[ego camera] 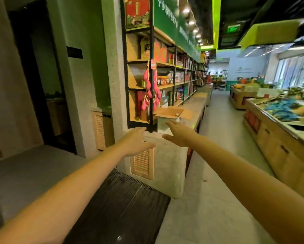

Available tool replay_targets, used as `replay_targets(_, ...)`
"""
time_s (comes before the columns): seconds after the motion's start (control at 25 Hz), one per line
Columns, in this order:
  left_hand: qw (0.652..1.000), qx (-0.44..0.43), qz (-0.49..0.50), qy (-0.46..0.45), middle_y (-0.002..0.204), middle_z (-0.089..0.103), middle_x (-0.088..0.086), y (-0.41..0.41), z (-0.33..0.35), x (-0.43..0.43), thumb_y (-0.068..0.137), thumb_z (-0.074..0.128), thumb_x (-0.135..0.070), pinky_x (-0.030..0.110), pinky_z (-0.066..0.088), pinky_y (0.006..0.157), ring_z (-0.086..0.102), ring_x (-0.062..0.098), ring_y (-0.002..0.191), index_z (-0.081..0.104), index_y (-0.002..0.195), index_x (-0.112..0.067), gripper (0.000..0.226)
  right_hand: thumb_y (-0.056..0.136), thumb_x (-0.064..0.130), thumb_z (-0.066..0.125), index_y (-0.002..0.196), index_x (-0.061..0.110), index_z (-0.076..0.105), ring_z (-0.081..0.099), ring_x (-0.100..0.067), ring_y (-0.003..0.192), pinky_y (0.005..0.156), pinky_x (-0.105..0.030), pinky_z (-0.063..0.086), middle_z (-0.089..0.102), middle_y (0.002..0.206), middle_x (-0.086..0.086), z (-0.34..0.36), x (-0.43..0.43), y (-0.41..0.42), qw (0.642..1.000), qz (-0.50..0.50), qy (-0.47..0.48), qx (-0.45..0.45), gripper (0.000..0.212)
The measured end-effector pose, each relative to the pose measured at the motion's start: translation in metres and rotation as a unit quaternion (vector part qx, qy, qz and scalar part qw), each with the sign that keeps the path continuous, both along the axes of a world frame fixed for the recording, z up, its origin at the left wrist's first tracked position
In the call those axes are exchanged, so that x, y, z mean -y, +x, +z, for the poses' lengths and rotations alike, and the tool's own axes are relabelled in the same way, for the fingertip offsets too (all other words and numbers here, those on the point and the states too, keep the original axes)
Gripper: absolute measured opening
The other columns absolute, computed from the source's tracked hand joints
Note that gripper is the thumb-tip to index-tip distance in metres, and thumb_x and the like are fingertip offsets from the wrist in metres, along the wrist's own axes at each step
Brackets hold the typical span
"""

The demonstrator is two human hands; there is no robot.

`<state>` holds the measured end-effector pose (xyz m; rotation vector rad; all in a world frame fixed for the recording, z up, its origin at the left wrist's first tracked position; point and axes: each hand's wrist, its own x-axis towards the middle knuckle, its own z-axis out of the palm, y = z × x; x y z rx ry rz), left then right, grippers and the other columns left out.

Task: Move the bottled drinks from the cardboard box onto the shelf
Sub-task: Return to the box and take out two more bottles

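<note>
Both arms out in front. Left hand [136, 140]: fingers straight and spread, holding nothing, over the near corner of the counter [167, 161]. Right hand [178, 133]: also flat and empty, just short of the cardboard box [168, 112]; I cannot tell if it touches. The box sits flaps open at the counter's near end, right beside the shelf [138, 121], presumably for a short carry. One bottle [177, 114] cap shows inside. Judgement: first pick not yet made. The bottom shelf board beyond looks to be the nearest target.
</note>
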<state>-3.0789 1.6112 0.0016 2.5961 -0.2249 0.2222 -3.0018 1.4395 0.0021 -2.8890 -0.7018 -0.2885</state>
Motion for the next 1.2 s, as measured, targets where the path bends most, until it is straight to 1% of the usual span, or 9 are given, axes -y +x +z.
replay_targets(0.08, 1.0, 0.0, 0.004, -0.006, 0.156, 0.023, 0.003, 0.055, 0.001, 0.032, 0.085, 0.061, -0.044, 0.039, 0.029, 0.11, 0.027, 0.023, 0.141, 0.022, 0.148, -0.019, 0.078, 0.095, 0.039, 0.047, 0.15, 0.013, 0.017, 0.026, -0.03, 0.142, 0.112, -0.043, 0.029, 0.019, 0.157, -0.009, -0.002, 0.031, 0.05, 1.0, -0.001, -0.015, 0.019, 0.067)
replay_targets(0.24, 1.0, 0.01, -0.013, 0.009, 0.15, 0.034, 0.006, 0.157, 0.007, 0.074, 0.086, 0.061, -0.04, 0.038, 0.036, 0.105, 0.037, 0.023, 0.135, 0.031, 0.144, -0.02, 0.069, 0.093, 0.042, 0.05, 0.149, 0.013, 0.019, 0.027, -0.031, 0.141, 0.113, -0.049, 0.03, 0.024, 0.156, -0.009, -0.005, 0.073, 0.152, 0.999, -0.026, -0.045, 0.001, 0.07)
replay_targets(0.36, 1.0, 0.002, -0.002, 0.0, 0.148, 0.036, 0.007, 0.227, 0.002, 0.084, 0.087, 0.061, -0.038, 0.036, 0.037, 0.102, 0.039, 0.024, 0.132, 0.031, 0.144, -0.018, 0.068, 0.092, 0.043, 0.052, 0.148, 0.012, 0.019, 0.03, -0.032, 0.139, 0.113, -0.049, 0.03, 0.027, 0.155, -0.01, -0.011, 0.085, 0.224, 0.999, -0.04, -0.023, -0.017, 0.072)
replay_targets(0.48, 1.0, -0.011, 0.003, 0.008, 0.152, 0.031, 0.008, 0.291, -0.012, 0.083, 0.088, 0.06, -0.036, 0.037, 0.034, 0.106, 0.033, 0.024, 0.138, 0.027, 0.147, -0.016, 0.071, 0.094, 0.042, 0.05, 0.149, 0.011, 0.015, 0.029, -0.032, 0.14, 0.112, -0.044, 0.031, 0.022, 0.156, -0.01, -0.025, 0.084, 0.284, 0.998, -0.043, -0.028, -0.033, 0.073)
replay_targets(0.6, 1.0, -0.018, 0.004, 0.024, 0.153, 0.029, 0.007, 0.361, -0.025, 0.071, 0.088, 0.061, -0.037, 0.038, 0.032, 0.109, 0.031, 0.024, 0.139, 0.025, 0.147, -0.016, 0.073, 0.093, 0.042, 0.05, 0.149, 0.012, 0.016, 0.031, -0.032, 0.139, 0.11, -0.043, 0.032, 0.024, 0.155, -0.01, -0.041, 0.074, 0.346, 0.997, -0.045, -0.031, -0.047, 0.072)
replay_targets(0.8, 0.998, -0.015, -0.038, 0.045, 0.145, 0.041, 0.009, 0.496, -0.031, 0.035, 0.088, 0.062, -0.03, 0.037, 0.035, 0.105, 0.039, 0.027, 0.133, 0.033, 0.144, -0.016, 0.064, 0.091, 0.043, 0.053, 0.147, 0.013, 0.023, 0.037, -0.031, 0.134, 0.109, -0.045, 0.034, 0.032, 0.151, -0.01, -0.057, 0.05, 0.464, 0.997, -0.067, -0.007, -0.046, 0.07)
replay_targets(0.92, 0.995, -0.006, -0.077, 0.061, 0.135, 0.051, 0.005, 0.59, -0.02, 0.018, 0.085, 0.063, -0.033, 0.043, 0.042, 0.103, 0.048, 0.026, 0.125, 0.041, 0.138, -0.02, 0.058, 0.092, 0.041, 0.053, 0.145, 0.014, 0.028, 0.041, -0.029, 0.132, 0.108, -0.044, 0.037, 0.035, 0.15, -0.009, -0.056, 0.038, 0.535, 0.995, -0.089, 0.005, -0.04, 0.065)
replay_targets(1.08, 0.992, -0.02, -0.083, 0.088, 0.15, 0.034, 0.007, 0.694, -0.03, 0.012, 0.086, 0.063, -0.035, 0.041, 0.031, 0.112, 0.035, 0.025, 0.136, 0.027, 0.147, -0.013, 0.074, 0.093, 0.04, 0.051, 0.145, 0.011, 0.025, 0.039, -0.031, 0.134, 0.11, -0.045, 0.036, 0.033, 0.151, -0.011, -0.069, 0.028, 0.621, 0.991, -0.117, 0.029, -0.061, 0.065)
replay_targets(1.2, 0.991, -0.039, -0.091, 0.085, 0.153, 0.03, 0.009, 0.767, -0.047, 0.011, 0.087, 0.063, -0.03, 0.041, 0.029, 0.114, 0.032, 0.025, 0.139, 0.023, 0.148, -0.012, 0.076, 0.093, 0.04, 0.052, 0.147, 0.012, 0.024, 0.037, -0.031, 0.135, 0.11, -0.045, 0.036, 0.031, 0.152, -0.01, -0.081, 0.021, 0.69, 0.988, -0.13, 0.025, -0.079, 0.067)
